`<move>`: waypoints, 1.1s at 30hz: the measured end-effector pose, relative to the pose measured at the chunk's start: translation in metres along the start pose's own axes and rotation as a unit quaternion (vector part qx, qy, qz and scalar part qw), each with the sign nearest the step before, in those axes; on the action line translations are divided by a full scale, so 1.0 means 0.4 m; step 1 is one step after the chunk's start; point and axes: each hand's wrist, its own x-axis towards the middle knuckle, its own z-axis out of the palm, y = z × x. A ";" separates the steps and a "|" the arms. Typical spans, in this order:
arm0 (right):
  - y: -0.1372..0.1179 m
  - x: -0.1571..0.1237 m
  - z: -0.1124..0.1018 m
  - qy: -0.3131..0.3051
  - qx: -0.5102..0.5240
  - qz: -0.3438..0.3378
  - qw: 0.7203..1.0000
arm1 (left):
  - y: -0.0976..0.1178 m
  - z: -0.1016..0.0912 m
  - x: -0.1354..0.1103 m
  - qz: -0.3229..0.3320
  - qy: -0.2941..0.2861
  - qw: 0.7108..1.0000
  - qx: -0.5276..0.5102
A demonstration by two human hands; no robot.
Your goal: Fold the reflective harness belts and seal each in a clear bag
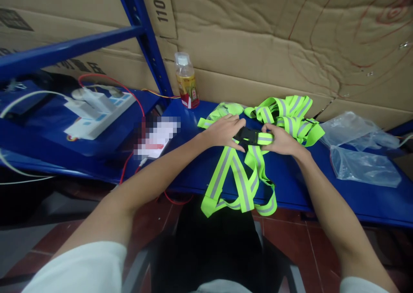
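A neon-yellow reflective harness (243,181) with grey stripes lies across the blue shelf, its straps drooping over the front edge. Its black plastic buckle (248,135) sits between my two hands. My left hand (225,131) is closed on the buckle's left end, thumb below and fingers above. Just right of the buckle, my right hand (281,140) pinches the reflective strap (265,138) threaded into it. Whether the buckle's halves are fully joined cannot be made out. Behind my right hand is a heap of similar straps (290,112); a bundled yellow-green piece (226,109) rests behind my left.
Clear plastic bags (364,155) lie on the right of the blue shelf (290,185). A drink bottle (187,82) stands at the back. To the left are a blurred-out phone (159,138) on a red cable and a white power strip (100,116). Cardboard (241,39) stands behind.
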 end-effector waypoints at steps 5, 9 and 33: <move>0.015 -0.009 -0.020 0.094 -0.096 -0.017 0.991 | 0.011 -0.027 -0.014 -0.027 -0.003 0.995 -0.097; -0.011 -0.028 -0.037 0.096 -0.156 -0.026 0.983 | 0.016 -0.045 -0.020 -0.093 -0.030 0.992 -0.084; 0.025 -0.055 -0.106 0.159 -0.146 0.009 0.976 | -0.164 -0.139 -0.074 -0.189 -0.187 0.932 -0.247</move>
